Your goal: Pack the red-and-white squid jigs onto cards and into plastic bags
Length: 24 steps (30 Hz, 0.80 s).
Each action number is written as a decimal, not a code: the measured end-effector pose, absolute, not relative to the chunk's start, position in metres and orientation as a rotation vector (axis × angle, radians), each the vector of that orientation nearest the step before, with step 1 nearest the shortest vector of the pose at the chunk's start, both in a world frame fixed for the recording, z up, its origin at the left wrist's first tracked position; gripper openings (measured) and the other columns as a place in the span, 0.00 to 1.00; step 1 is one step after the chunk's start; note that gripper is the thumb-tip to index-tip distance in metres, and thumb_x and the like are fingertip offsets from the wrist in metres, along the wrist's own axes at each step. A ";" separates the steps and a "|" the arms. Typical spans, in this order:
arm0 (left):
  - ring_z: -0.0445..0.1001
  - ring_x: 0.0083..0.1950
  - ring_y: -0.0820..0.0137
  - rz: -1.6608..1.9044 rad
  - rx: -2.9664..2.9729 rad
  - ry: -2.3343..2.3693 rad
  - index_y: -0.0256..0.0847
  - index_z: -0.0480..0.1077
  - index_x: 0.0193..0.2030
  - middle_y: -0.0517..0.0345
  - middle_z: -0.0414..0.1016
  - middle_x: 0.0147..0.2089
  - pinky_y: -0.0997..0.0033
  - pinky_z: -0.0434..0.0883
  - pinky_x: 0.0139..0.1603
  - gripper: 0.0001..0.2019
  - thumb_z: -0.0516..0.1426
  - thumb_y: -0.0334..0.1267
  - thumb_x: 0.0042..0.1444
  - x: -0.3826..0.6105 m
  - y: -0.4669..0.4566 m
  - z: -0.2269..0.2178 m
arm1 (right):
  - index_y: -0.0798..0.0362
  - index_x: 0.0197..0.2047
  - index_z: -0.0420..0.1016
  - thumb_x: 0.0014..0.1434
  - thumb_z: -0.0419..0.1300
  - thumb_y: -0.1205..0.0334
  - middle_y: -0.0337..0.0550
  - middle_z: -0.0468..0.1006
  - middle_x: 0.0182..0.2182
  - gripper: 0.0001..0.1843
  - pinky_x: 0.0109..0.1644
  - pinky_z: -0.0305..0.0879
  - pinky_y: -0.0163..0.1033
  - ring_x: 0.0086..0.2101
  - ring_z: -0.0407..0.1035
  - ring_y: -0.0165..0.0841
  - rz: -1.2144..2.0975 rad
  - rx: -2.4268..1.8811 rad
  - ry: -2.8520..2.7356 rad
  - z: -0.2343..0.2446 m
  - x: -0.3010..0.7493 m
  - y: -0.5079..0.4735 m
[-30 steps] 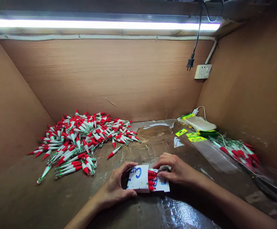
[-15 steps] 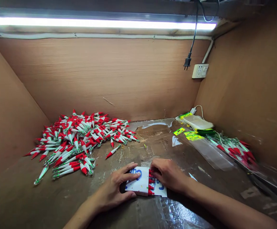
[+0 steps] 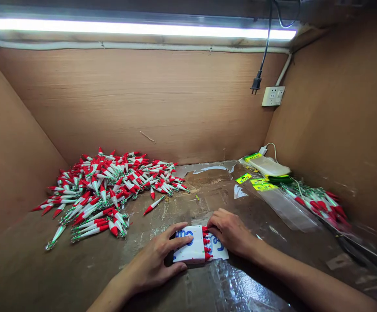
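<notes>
A small white block (image 3: 191, 251) with blue writing lies on the worktop in front of me. A row of red-tipped lures (image 3: 205, 245) lies against its right side, over a white card with blue marks (image 3: 219, 249). My left hand (image 3: 157, 262) grips the block from the left, thumb below, fingers on top. My right hand (image 3: 229, 232) rests curled on the card's upper right, fingertips pressing on the lures' far ends.
A big heap of red-and-white lures (image 3: 110, 186) covers the back left. Clear bags with yellow labels (image 3: 263, 173) and bagged lures (image 3: 318, 203) lie along the right wall. A wall socket (image 3: 273, 96) and hanging plug (image 3: 256, 83) sit at the back right.
Both hands stayed at the block. The right hand's fingers shifted along the lures and the card slid slightly; the camera view drifted a little.
</notes>
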State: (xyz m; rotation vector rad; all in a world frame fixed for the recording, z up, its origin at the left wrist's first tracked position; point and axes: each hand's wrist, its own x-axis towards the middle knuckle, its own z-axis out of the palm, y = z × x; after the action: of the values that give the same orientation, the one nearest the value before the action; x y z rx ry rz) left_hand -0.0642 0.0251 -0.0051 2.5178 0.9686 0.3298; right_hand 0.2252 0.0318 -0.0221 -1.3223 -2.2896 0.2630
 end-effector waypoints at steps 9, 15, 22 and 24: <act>0.64 0.67 0.54 0.395 2.477 0.949 0.59 0.64 0.64 0.54 0.55 0.72 0.51 0.64 0.65 0.32 0.65 0.36 0.54 -0.065 0.026 -0.004 | 0.50 0.37 0.79 0.66 0.59 0.61 0.41 0.80 0.34 0.08 0.42 0.61 0.35 0.37 0.70 0.34 0.349 -1.230 -2.366 -0.013 0.228 0.029; 0.65 0.67 0.55 0.417 2.473 0.924 0.59 0.65 0.64 0.54 0.57 0.71 0.51 0.64 0.65 0.32 0.66 0.35 0.53 -0.066 0.030 -0.006 | 0.49 0.40 0.83 0.64 0.59 0.63 0.41 0.83 0.36 0.09 0.40 0.62 0.33 0.36 0.74 0.32 0.548 -1.241 -2.249 -0.009 0.221 0.042; 0.64 0.67 0.54 0.412 2.466 0.919 0.58 0.65 0.64 0.53 0.56 0.71 0.51 0.64 0.65 0.32 0.66 0.36 0.52 -0.067 0.031 -0.008 | 0.50 0.41 0.84 0.57 0.61 0.64 0.39 0.83 0.29 0.11 0.28 0.59 0.30 0.28 0.74 0.30 0.876 -1.317 -2.214 -0.008 0.217 0.057; 0.64 0.67 0.53 0.421 2.457 0.930 0.58 0.63 0.65 0.52 0.57 0.71 0.50 0.64 0.65 0.34 0.67 0.36 0.52 -0.068 0.032 -0.008 | 0.51 0.39 0.84 0.56 0.60 0.63 0.39 0.83 0.28 0.11 0.26 0.57 0.29 0.26 0.74 0.30 0.862 -1.354 -2.200 -0.008 0.216 0.057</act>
State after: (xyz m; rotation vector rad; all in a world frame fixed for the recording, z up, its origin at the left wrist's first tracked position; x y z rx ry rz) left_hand -0.0679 0.0316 -0.0083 2.4575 0.9301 0.4213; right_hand 0.2156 0.0568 -0.0079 -1.3544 -2.2001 0.8623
